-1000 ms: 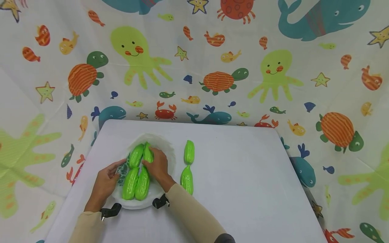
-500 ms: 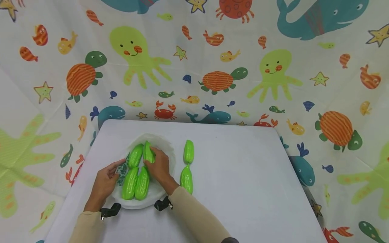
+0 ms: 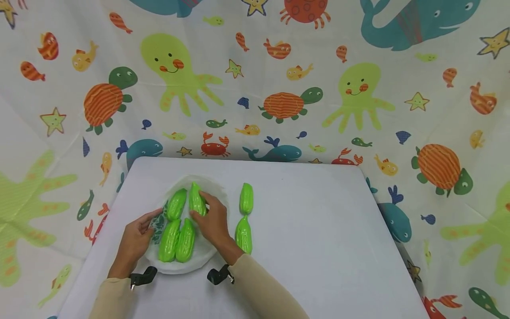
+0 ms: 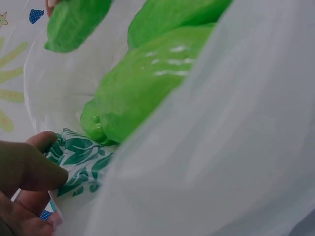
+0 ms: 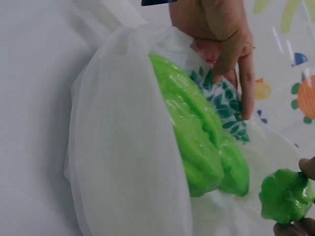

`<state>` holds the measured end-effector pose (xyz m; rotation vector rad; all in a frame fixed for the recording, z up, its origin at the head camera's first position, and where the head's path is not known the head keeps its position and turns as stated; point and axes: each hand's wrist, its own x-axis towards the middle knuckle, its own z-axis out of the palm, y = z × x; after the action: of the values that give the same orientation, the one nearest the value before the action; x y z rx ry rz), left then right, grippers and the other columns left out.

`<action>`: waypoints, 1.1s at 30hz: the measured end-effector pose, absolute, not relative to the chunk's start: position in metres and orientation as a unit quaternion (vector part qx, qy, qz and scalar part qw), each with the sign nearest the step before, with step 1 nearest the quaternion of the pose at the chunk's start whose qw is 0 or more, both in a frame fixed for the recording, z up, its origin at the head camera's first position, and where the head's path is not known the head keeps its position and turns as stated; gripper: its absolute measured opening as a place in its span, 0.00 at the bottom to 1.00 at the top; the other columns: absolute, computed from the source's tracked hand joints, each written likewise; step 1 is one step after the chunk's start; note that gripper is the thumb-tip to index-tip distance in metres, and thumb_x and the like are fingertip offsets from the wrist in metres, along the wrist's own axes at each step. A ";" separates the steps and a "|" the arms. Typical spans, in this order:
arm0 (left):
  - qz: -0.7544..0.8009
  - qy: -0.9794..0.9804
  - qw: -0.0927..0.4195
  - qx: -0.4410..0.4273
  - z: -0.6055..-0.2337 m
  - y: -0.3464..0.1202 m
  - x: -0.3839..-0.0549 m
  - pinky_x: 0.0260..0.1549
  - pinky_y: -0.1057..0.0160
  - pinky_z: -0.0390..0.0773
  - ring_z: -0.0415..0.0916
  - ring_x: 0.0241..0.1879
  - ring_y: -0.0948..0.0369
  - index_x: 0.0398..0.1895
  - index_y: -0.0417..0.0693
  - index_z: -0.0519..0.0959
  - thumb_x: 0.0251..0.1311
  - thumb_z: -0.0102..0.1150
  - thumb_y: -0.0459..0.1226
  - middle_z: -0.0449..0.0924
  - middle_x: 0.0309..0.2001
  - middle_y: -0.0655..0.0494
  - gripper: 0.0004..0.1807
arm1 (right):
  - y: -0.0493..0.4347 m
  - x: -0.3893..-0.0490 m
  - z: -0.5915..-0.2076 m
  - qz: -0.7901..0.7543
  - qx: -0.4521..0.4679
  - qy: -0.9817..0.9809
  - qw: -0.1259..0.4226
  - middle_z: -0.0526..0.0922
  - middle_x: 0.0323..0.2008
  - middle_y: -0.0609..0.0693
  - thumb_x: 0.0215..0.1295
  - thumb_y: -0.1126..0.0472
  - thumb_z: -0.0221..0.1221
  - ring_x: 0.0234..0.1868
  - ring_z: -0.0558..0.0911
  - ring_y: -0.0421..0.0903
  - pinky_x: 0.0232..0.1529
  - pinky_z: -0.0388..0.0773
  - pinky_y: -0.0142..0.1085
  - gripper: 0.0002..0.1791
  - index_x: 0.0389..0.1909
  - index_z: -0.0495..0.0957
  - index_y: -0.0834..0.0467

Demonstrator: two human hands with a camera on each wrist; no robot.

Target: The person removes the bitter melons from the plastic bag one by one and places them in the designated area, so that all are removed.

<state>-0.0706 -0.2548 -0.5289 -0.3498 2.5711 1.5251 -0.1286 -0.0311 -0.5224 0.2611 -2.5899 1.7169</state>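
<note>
A soft white bag, printed with green leaves on one side, lies spread open at the table's left. My left hand pinches its leaf-printed edge between thumb and fingers. Inside are three glossy green bitter gourds: one at the back and a pair, left and right, nearer me. Another bitter gourd is held by my right hand, thumb on one side and fingers on the other, over the bag's right half. The right wrist view shows this gourd's blunt end apart from the others.
Two more bitter gourds, one farther and one nearer, lie end to end on the white table, right of the bag. A cloth backdrop with printed sea animals hangs behind the table.
The bitter gourd in my right hand has moved slightly right and away from me, widening its gap to the one at its left. My left hand keeps its hold on the bag's edge.
</note>
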 end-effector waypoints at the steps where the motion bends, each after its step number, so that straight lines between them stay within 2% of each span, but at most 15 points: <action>1: 0.505 0.852 0.067 -0.117 -0.529 -0.255 -0.070 0.76 0.30 0.61 0.51 0.84 0.37 0.82 0.48 0.65 0.74 0.41 0.25 0.57 0.83 0.41 0.34 | -0.029 -0.127 -0.520 0.557 0.085 -0.826 0.012 0.80 0.69 0.51 0.69 0.60 0.70 0.67 0.82 0.46 0.60 0.83 0.27 0.35 0.76 0.73 0.52; 10: 0.505 0.853 0.067 -0.115 -0.530 -0.257 -0.070 0.75 0.29 0.62 0.52 0.83 0.36 0.82 0.48 0.65 0.75 0.41 0.26 0.57 0.83 0.40 0.33 | -0.008 -0.122 -0.507 0.582 0.078 -0.809 0.027 0.77 0.72 0.52 0.69 0.61 0.70 0.71 0.80 0.49 0.65 0.82 0.32 0.36 0.77 0.72 0.51; 21: 0.501 0.854 0.068 -0.121 -0.530 -0.257 -0.070 0.75 0.30 0.63 0.54 0.83 0.36 0.82 0.49 0.65 0.74 0.41 0.25 0.58 0.82 0.40 0.34 | 0.016 -0.125 -0.502 0.596 0.036 -0.801 0.036 0.75 0.74 0.50 0.68 0.62 0.71 0.70 0.79 0.49 0.66 0.83 0.43 0.36 0.76 0.72 0.47; 27: 0.506 0.850 0.074 -0.126 -0.532 -0.257 -0.071 0.76 0.28 0.61 0.51 0.83 0.36 0.82 0.50 0.64 0.74 0.41 0.26 0.57 0.83 0.40 0.34 | 0.030 -0.129 -0.501 0.595 0.022 -0.802 0.048 0.75 0.75 0.48 0.68 0.61 0.71 0.71 0.79 0.49 0.66 0.84 0.42 0.37 0.76 0.72 0.46; 33: 0.505 0.850 0.074 -0.126 -0.532 -0.257 -0.071 0.76 0.29 0.61 0.52 0.83 0.36 0.83 0.50 0.64 0.75 0.42 0.26 0.56 0.83 0.41 0.34 | 0.046 -0.134 -0.500 0.590 0.007 -0.805 0.062 0.76 0.73 0.51 0.68 0.60 0.71 0.71 0.80 0.51 0.65 0.84 0.44 0.36 0.76 0.72 0.47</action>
<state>-0.0710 -0.2571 -0.5324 -0.3792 2.5523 1.5166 -0.1340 0.0458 -0.5001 0.0225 -2.4340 1.7818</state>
